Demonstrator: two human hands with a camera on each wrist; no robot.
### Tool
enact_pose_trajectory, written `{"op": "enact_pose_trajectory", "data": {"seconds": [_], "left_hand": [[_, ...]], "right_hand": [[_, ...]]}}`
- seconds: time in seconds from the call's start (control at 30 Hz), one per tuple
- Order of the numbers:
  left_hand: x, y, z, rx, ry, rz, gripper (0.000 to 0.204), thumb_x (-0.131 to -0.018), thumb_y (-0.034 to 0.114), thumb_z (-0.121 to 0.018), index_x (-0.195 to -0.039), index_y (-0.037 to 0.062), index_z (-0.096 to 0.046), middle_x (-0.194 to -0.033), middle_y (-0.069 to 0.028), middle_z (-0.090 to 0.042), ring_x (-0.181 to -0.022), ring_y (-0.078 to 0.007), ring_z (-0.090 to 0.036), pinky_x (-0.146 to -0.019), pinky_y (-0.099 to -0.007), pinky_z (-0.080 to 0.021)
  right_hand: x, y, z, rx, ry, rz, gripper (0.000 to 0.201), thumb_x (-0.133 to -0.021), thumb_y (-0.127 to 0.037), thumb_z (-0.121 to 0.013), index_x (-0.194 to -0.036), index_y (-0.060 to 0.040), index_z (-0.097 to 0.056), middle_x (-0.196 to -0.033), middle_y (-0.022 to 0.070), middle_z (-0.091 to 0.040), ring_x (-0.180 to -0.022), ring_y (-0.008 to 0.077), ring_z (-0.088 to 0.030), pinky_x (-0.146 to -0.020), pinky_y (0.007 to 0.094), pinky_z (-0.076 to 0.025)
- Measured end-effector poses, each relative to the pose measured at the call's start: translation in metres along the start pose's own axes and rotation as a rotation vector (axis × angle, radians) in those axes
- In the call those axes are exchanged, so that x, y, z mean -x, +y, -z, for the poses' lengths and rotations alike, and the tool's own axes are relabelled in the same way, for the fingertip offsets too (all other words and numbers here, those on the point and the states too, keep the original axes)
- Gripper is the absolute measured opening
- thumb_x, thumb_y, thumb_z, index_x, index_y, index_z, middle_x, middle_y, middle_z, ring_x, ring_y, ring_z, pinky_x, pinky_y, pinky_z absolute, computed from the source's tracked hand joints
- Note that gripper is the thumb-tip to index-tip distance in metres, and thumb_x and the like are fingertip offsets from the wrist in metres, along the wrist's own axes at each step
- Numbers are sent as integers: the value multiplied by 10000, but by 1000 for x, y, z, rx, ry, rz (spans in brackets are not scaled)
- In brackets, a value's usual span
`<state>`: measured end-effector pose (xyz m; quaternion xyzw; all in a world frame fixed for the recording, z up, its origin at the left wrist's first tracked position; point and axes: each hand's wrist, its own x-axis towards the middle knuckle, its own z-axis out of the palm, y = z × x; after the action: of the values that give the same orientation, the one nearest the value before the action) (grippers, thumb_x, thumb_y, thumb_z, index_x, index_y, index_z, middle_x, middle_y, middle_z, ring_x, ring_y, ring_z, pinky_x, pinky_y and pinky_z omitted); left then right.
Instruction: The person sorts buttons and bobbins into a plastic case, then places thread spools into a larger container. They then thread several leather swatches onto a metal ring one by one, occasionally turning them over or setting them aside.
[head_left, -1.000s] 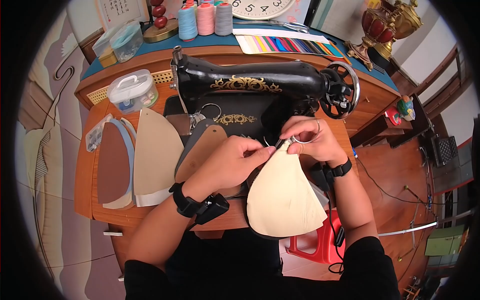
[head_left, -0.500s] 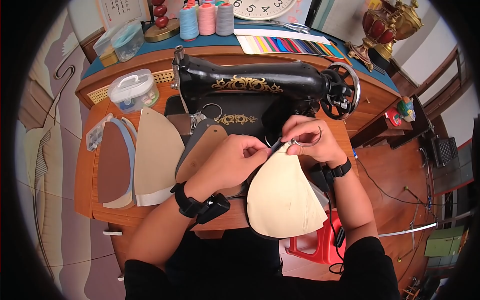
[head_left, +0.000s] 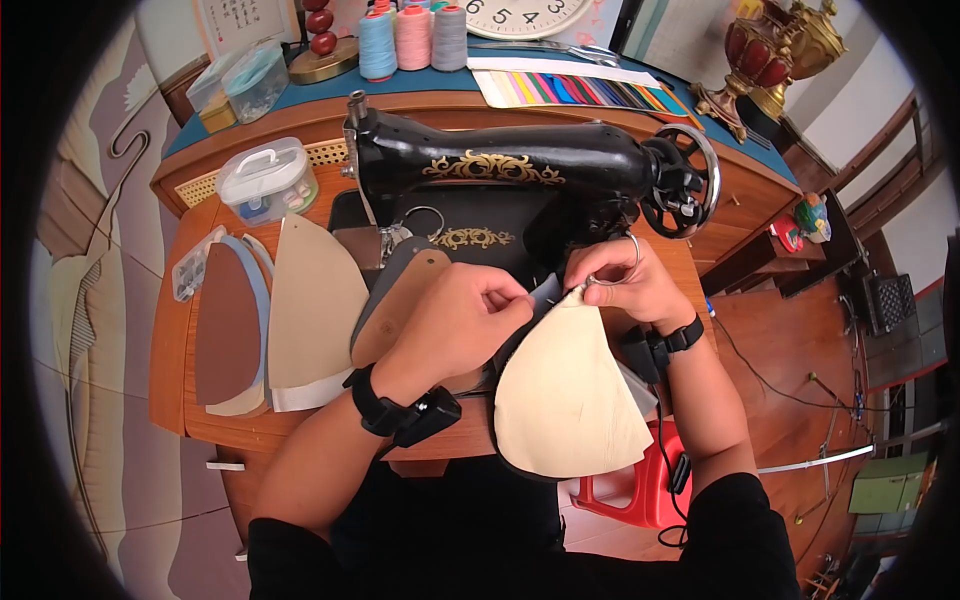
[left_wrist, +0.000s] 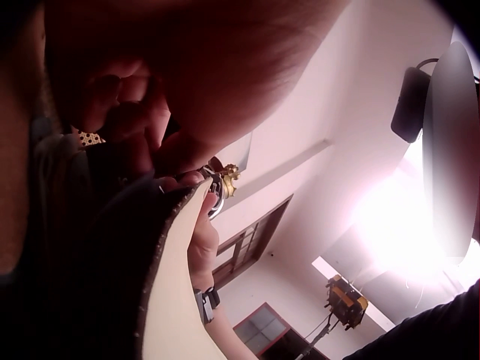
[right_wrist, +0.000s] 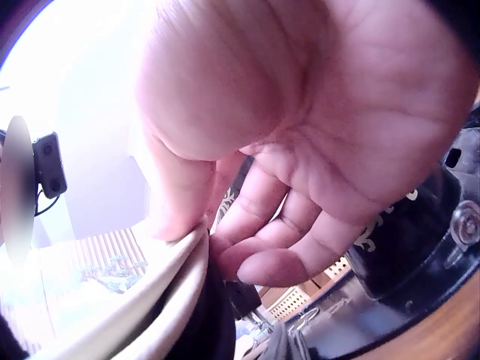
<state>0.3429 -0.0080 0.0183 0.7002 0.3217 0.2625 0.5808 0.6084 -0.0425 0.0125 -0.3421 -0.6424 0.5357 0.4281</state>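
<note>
A fan-shaped cream leather piece [head_left: 570,400] hangs in front of the sewing machine, narrow end up, with a dark grey layer [head_left: 545,291] along its left edge. My right hand [head_left: 635,285] pinches the narrow tip between thumb and fingers; a thin metal ring [head_left: 636,247] stands up there. In the right wrist view the cream leather folds [right_wrist: 184,274] run up to those fingertips. My left hand [head_left: 465,315] has its fingers curled, thumb and forefinger together at the dark layer. Small stitches line the cream piece's edge [left_wrist: 154,262] in the left wrist view.
The black sewing machine [head_left: 500,155] stands just behind my hands. Leather pattern pieces [head_left: 315,310] in brown, beige and grey lie to the left, near a clear plastic box [head_left: 265,180]. Behind are thread spools [head_left: 413,45] and a colour swatch card [head_left: 570,88]. A red stool [head_left: 640,490] is below right.
My left fingertips have shifted a little left from the tip, showing more of the dark grey layer. The metal ring by my right hand has swung upward. The cream piece stays nearly still.
</note>
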Motion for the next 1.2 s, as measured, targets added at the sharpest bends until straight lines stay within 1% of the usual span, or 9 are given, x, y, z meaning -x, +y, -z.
{"op": "enact_pose_trajectory", "data": {"seconds": [0.37, 0.47, 0.53, 0.67, 0.97, 1.07, 1.13, 1.17, 1.2], "left_hand": [[-1, 1, 0, -45, 66, -4, 107, -908, 63, -698, -875, -33, -730, -709, 8, -683, -634, -21, -597, -567, -191, -454], [0, 3, 1, -44, 43, -10, 107, -916, 77, -705, -888, -24, -723, -713, 15, -678, -629, -14, -589, -563, -188, -448], [1, 4, 1, 1, -44, 14, 116, -925, 99, -716, -911, -16, -717, -727, 19, -678, -630, -10, -588, -563, -183, -444], [-1, -2, 2, -55, -45, 8, 131, -930, 116, -725, -927, -14, -714, -742, 17, -681, -625, -12, -580, -566, -185, -447], [-3, -9, 1, -138, 61, 4, 132, -915, 106, -727, -908, -23, -705, -728, 5, -677, -640, -29, -596, -580, -198, -468], [-3, -12, 0, -141, 127, -35, 134, -911, 107, -724, -900, -25, -703, -732, 4, -673, -635, -37, -589, -570, -204, -459], [-3, -5, 1, -290, 301, -170, 147, -927, 115, -715, -889, -26, -699, -734, 4, -664, -640, -36, -565, -550, -210, -444], [-2, -1, 1, -290, 301, -170, 147, -927, 115, -715, -889, -26, -699, -734, 4, -664, -640, -36, -565, -550, -210, -444], [-1, 4, 2, -182, 179, -91, 170, -952, 125, -689, -890, -34, -696, -731, 6, -653, -651, -35, -552, -560, -215, -441]], "right_hand": [[4, 0, 3, -72, -35, -20, 166, -889, -96, -787, -1010, 6, -736, -922, 50, -719, -858, 113, -661, -799, 262, -517], [4, -2, 0, -38, -6, -53, 155, -893, -97, -783, -1003, 3, -739, -911, 47, -722, -853, 111, -663, -796, 262, -517], [4, -1, -2, -8, -10, -61, 142, -895, -95, -780, -996, -2, -744, -911, 43, -725, -846, 107, -663, -789, 260, -517], [2, -2, -3, 4, -17, -68, 134, -896, -91, -777, -994, -5, -746, -918, 42, -729, -851, 104, -662, -785, 258, -516], [6, -5, 1, -6, -84, -135, 120, -900, -79, -769, -992, -7, -744, -901, 32, -720, -848, 97, -640, -779, 254, -502], [3, -3, 0, 22, -69, -74, 113, -905, -71, -760, -989, 2, -739, -921, 47, -714, -855, 107, -642, -780, 251, -495], [0, -3, -1, 5, -79, 25, 108, -908, -65, -751, -984, 10, -736, -950, 69, -704, -852, 124, -646, -779, 253, -493], [0, -3, -1, 5, -79, 25, 108, -908, -65, -751, -984, 10, -736, -950, 69, -704, -852, 124, -646, -779, 253, -493], [0, -1, -1, -3, -50, 78, 105, -908, -61, -749, -982, 11, -733, -966, 80, -702, -863, 133, -652, -783, 257, -499]]}}
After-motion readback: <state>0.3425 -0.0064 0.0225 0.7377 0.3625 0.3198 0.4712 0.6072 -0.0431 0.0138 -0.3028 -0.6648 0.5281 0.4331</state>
